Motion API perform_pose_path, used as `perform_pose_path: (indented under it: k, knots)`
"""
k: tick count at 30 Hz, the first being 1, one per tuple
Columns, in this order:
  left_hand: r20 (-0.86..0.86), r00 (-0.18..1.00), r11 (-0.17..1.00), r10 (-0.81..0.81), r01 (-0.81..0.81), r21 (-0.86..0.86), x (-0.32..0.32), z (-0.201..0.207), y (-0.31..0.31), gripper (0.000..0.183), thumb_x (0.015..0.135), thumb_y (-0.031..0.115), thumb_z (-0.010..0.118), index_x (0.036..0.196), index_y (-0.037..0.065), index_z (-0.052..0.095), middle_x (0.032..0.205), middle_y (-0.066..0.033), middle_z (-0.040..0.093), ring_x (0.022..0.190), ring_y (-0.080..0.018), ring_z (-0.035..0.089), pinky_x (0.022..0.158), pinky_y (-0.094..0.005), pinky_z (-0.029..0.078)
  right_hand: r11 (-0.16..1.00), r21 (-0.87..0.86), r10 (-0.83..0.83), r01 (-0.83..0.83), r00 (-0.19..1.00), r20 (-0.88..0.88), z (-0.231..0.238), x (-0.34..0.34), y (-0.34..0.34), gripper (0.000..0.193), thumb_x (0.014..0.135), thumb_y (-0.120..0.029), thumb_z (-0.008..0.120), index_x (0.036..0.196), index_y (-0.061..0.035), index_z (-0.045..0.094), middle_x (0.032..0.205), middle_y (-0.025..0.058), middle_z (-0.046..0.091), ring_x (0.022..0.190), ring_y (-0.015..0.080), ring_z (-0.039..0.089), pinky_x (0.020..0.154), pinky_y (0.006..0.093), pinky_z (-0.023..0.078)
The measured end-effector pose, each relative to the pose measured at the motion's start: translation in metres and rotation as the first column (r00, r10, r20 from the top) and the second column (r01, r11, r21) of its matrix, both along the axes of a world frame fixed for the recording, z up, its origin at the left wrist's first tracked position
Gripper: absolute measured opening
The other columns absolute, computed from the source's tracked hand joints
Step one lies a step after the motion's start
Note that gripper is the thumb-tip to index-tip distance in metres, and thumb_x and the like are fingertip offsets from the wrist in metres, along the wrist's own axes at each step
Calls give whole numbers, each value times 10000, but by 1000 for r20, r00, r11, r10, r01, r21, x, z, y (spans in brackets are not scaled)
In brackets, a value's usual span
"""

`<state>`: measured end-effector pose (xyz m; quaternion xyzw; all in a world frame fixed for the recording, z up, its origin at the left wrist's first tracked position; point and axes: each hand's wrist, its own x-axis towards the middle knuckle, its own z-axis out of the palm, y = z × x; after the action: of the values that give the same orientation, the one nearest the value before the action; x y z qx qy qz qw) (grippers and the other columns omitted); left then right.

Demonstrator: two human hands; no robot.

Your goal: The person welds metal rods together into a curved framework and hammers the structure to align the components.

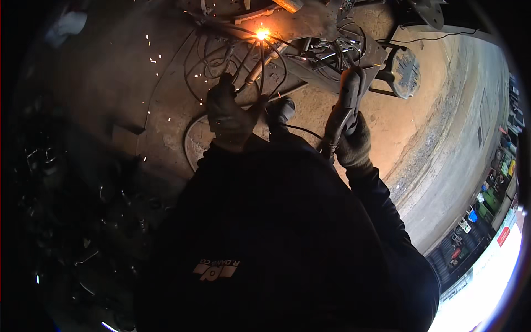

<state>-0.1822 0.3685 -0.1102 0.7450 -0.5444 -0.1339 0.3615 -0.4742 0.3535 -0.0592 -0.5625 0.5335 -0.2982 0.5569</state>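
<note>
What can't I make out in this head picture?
All in the head view:
Surface behind the bright flare: washed out by glare.
Right hand: some fingers hidden by the dark tool it holds.
Orange-lit bar: cut off by the upper edge.
Clutter at lower left: lost in shadow.

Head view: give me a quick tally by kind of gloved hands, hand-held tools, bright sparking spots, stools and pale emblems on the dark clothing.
Gloved hands: 2 (left hand, right hand)
Dark tool in the right hand: 1
Bright sparking spot: 1
Stool: 1
Pale emblem: 1
Total: 6
</note>
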Motion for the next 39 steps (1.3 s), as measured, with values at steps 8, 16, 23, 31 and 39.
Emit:
perform_pose_path:
  k: [8, 16, 23, 31, 39]
  knots:
    - [30, 999, 993, -37, 40, -107, 2, -4, 2, 1032, 620, 286, 991, 1441, 72, 403, 1207, -201, 493, 1004, -311, 628, 802, -427, 591, 999, -2, 39, -39, 996, -85, -2, -2, 0, 496, 895, -181, 786, 1302, -23, 552, 1181, 82, 675, 1079, 188, 657, 947, 338, 520]
    - [124, 992, 993, -22, 36, -109, 3, -1, -1, 965, 688, 395, 933, 1425, 43, 419, 1163, -189, 555, 985, -331, 606, 834, -465, 544, 997, -48, 57, -63, 992, -111, 1, 1, -1, 505, 879, -206, 799, 1288, -24, 564, 1154, 81, 674, 1043, 197, 662, 914, 345, 524]
    - [105, 991, 992, -82, 71, 108, 6, 6, -10, 652, 782, 375, 851, 1253, 13, 584, 1140, -153, 649, 1056, -349, 615, 920, -504, 498, 979, -155, 102, -133, 975, -197, 15, 8, -7, 474, 857, -231, 787, 1235, -20, 593, 1106, 109, 681, 1009, 206, 663, 873, 356, 530]
    - [34, 999, 998, -38, 39, -41, 2, 6, -4, 964, 655, 301, 962, 1413, 10, 442, 1074, -158, 585, 887, -285, 600, 772, -444, 525, 999, 35, -41, 39, 996, 84, 2, 3, -4, 571, 902, -210, 798, 1367, -14, 531, 1258, 90, 657, 1056, 179, 662, 912, 320, 549]
    - [-74, 997, 997, -35, 29, -75, 2, -5, 0, 975, 653, 253, 981, 1429, 63, 423, 1129, -191, 526, 876, -256, 643, 711, -373, 594, 1000, 6, 13, -13, 1000, 24, 0, 0, 0, 537, 908, -201, 784, 1350, -12, 544, 1298, 104, 659, 1131, 194, 652, 980, 336, 520]
